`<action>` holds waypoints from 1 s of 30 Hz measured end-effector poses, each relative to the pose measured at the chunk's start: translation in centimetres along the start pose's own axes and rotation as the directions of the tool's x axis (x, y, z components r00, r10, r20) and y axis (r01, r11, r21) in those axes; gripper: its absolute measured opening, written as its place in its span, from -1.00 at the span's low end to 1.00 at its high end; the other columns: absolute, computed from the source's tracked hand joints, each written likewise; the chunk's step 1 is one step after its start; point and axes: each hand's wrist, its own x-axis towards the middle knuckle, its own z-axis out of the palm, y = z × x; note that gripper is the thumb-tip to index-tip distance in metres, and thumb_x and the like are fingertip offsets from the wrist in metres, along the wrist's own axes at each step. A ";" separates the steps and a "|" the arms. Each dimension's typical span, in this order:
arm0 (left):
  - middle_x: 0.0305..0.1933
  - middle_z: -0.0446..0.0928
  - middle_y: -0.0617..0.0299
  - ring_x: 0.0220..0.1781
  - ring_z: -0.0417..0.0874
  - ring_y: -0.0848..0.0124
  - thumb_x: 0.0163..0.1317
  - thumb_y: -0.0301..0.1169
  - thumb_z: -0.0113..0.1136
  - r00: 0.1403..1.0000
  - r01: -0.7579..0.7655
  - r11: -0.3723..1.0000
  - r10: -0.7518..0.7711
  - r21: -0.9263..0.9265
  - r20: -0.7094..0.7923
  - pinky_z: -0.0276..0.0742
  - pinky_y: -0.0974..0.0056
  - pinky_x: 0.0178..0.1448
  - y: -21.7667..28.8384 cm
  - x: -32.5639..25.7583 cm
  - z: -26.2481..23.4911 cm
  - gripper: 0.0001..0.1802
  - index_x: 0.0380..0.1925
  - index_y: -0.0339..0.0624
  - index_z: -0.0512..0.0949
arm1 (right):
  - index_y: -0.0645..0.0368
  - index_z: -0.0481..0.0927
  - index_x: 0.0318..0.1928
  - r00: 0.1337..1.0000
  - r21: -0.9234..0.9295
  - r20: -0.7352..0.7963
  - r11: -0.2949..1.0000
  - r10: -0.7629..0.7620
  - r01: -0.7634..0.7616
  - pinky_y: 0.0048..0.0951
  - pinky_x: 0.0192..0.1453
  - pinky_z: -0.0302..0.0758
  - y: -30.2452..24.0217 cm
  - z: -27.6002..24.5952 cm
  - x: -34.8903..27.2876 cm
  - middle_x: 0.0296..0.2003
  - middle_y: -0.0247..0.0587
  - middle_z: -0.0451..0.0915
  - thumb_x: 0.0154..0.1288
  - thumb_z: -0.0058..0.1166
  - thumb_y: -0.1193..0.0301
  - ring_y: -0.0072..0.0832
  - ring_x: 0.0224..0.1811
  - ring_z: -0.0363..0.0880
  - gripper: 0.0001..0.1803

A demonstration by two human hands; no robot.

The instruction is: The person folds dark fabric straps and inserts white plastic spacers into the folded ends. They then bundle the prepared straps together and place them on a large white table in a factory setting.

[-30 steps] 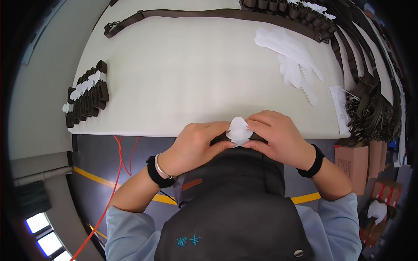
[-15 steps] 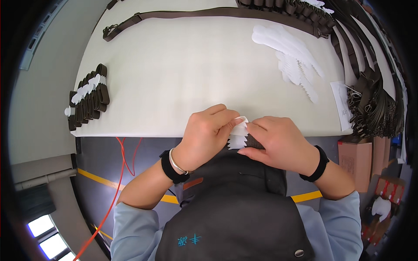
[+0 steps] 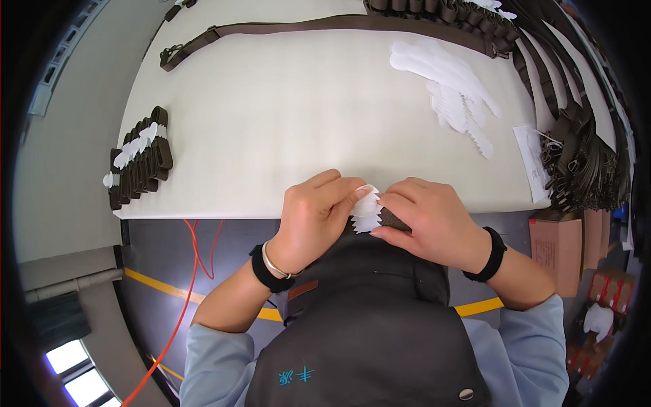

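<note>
While the white zigzag paper (image 3: 366, 211) sits at the table (image 3: 285, 122) edge before my chest, both hands pinch it. Left hand (image 3: 313, 216) grips its upper left, right hand (image 3: 434, 220) presses it onto a dark strap (image 3: 397, 220) running rightward under that palm.

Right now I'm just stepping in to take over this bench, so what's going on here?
A person stands at the near edge of a white table. Both hands, left hand and right hand, pinch a small white zigzag-edged paper piece against a dark brown strap. A row of folded straps with white tags sits at left, loose white paper pieces lie far right.
</note>
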 end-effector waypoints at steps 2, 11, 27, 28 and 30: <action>-0.55 0.45 0.17 -0.55 0.44 0.35 0.13 -0.51 0.33 0.994 0.097 0.982 -0.089 -0.160 0.057 0.38 0.34 -0.42 -0.1 0.6 -0.4 -0.84 -0.27 -0.24 0.63 | 0.18 0.57 -0.18 0.999 0.037 -0.053 0.999 -0.010 0.012 -0.33 -0.27 0.54 0.3 0.2 0.0 -0.28 -0.21 0.59 -0.02 0.41 0.31 -0.27 -0.28 0.59 -0.60; -0.34 0.60 -0.06 -0.32 0.61 -0.01 -0.01 -0.45 0.42 0.982 -0.077 0.996 0.069 0.041 0.174 0.51 0.19 -0.24 -1.3 0.4 -3.9 -0.61 -0.14 -0.31 0.57 | 0.22 0.46 0.06 0.994 -0.013 -0.108 1.000 -0.017 0.015 -0.21 0.08 0.42 0.2 -0.9 2.8 -0.02 -0.11 0.53 -0.05 0.39 0.39 -0.17 0.02 0.49 -0.39; 0.25 0.32 -0.13 0.27 0.36 -0.04 0.09 -0.54 0.27 0.840 0.503 0.354 0.012 0.788 -0.542 0.37 0.02 0.25 -14.1 -1.5 -15.7 -0.46 0.09 -0.48 0.36 | 0.36 0.39 0.10 0.969 0.064 -0.101 0.973 0.226 -0.220 -0.11 0.33 0.31 3.2 1.1 -2.2 0.25 0.20 0.25 0.08 0.21 0.60 0.10 0.29 0.27 -0.47; 0.27 0.33 -0.12 0.31 0.34 -0.05 0.09 -0.55 0.29 0.842 0.464 0.506 0.001 0.727 -0.539 0.34 0.01 0.32 -11.4 -0.6 -14.6 -0.46 0.11 -0.42 0.38 | 0.37 0.41 0.08 0.968 0.046 -0.106 0.973 0.228 -0.225 -0.10 0.34 0.30 3.4 1.2 -2.5 0.25 0.21 0.24 0.08 0.21 0.59 0.11 0.29 0.27 -0.49; 0.07 0.50 -0.06 0.07 0.53 0.02 0.12 -0.62 0.26 0.859 0.108 0.915 0.111 0.390 -0.499 0.47 0.16 0.12 -6.2 0.5 -13.1 -0.66 -0.06 -0.36 0.51 | 0.38 0.41 0.06 0.970 0.007 -0.122 0.977 0.212 -0.213 -0.09 0.34 0.30 3.6 1.7 -3.1 0.25 0.21 0.25 0.09 0.20 0.59 0.11 0.30 0.26 -0.52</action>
